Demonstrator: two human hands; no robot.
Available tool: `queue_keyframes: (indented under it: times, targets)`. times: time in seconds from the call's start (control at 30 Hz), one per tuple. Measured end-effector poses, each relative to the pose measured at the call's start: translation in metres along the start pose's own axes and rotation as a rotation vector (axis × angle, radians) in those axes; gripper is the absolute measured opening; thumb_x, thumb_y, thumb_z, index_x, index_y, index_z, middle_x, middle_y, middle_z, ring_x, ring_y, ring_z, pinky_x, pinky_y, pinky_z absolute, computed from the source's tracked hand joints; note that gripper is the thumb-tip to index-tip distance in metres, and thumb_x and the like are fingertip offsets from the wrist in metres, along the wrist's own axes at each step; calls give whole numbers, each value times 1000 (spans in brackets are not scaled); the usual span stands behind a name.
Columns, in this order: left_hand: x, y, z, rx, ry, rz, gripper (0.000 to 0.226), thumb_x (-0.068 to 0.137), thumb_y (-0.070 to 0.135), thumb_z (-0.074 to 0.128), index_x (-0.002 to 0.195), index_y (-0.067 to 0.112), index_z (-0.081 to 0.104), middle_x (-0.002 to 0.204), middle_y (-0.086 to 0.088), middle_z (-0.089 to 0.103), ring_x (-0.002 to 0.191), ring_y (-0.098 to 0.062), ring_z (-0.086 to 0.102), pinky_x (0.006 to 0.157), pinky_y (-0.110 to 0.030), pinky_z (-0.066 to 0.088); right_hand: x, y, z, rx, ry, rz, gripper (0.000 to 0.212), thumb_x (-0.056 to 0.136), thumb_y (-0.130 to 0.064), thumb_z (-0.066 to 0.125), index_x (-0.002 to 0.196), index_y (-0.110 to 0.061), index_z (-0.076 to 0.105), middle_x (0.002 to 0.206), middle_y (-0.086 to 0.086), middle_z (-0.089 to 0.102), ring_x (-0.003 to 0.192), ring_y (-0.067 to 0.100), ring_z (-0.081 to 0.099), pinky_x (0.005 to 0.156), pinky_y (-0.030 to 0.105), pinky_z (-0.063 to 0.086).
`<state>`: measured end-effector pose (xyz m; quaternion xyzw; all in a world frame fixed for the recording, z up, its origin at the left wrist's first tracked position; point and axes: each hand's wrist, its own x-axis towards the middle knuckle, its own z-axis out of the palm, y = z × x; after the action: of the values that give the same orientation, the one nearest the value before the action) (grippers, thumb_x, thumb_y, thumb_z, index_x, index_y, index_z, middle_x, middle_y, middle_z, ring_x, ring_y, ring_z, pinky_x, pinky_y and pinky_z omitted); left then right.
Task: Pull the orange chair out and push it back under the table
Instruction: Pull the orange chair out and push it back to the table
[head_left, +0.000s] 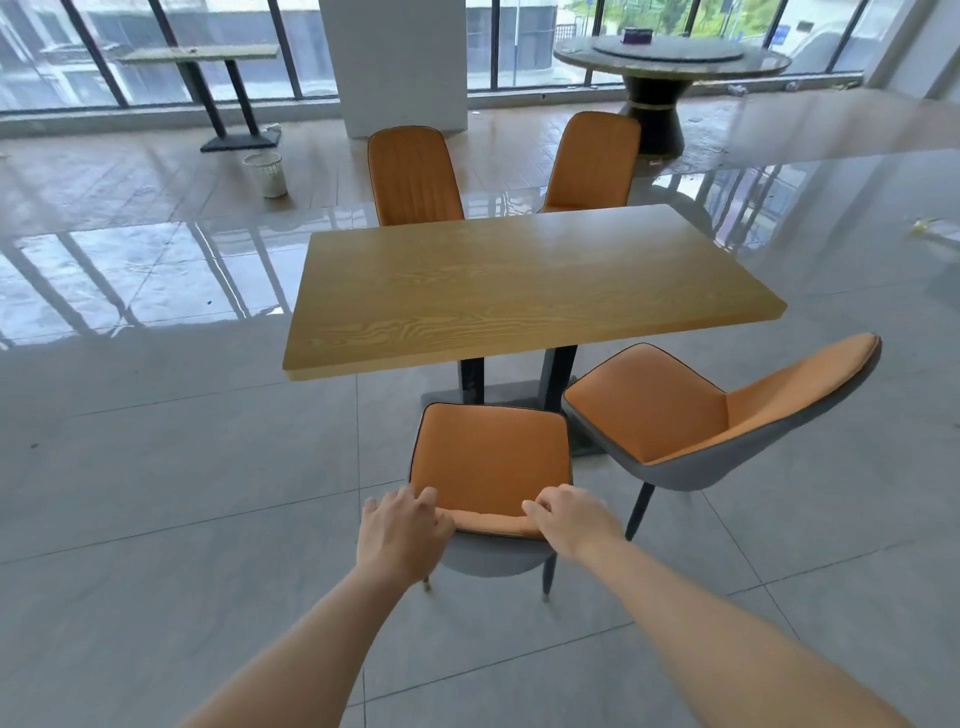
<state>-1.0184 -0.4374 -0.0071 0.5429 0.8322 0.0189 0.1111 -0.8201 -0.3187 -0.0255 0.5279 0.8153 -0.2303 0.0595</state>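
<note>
Left hand (400, 530) and right hand (574, 519) are gripping the orange chair (491, 457) backrest, fingers curled over; second chair (691, 410) is angling just right; table (519, 280) is standing at centre frame.

Round table (670, 65), white bin (266, 174), second bare table (200, 53).
</note>
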Motion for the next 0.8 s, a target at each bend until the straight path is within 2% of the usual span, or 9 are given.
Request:
queue_keyframes:
  times: [0.1,0.2,0.3,0.53,0.7,0.8]
  targets:
    - [-14,-12,-10,20,18,-16,29,92,37,42,112,24,59,106,0,61,97,-25,58,98,-44,40,-9,-11,-9,25,116,-36,34,100,-50,39,96,-26,64,97,-5,63,89,15,58,78,35,54]
    - [-27,-25,-24,11,86,-24,40,93,39,46,130,27,54,122,0,60,113,-25,57,113,-50,33,-15,-32,-18,18,208,-96,35,101,-47,43,111,-25,67,108,-4,67,95,14,60,77,28,51]
    - [-34,-44,-43,26,136,-32,49,96,43,48,142,27,46,137,-1,53,129,-25,49,119,-54,24,-22,-63,-25,-53,329,-217,37,101,-48,45,118,-24,68,114,-5,69,97,13,62,80,23,48]
    - [-42,-99,-80,6,224,-34,54,94,41,52,144,24,43,143,-6,49,138,-26,40,121,-58,19,-23,-138,-30,-131,375,-356,38,100,-46,45,122,-22,65,122,-1,67,108,18,60,98,33,49]
    - [-43,-160,-97,27,238,-31,57,97,41,47,149,24,34,150,-6,41,146,-25,30,123,-57,14,-19,-202,-19,-177,388,-356,37,99,-46,44,119,-23,65,118,-2,67,109,20,59,101,37,46]
    - [-44,-206,-108,25,248,-27,58,96,41,48,149,23,37,150,-7,43,146,-27,30,122,-58,16,-19,-246,-9,-161,368,-352,37,99,-46,42,119,-23,63,123,-3,65,116,20,56,107,38,40]
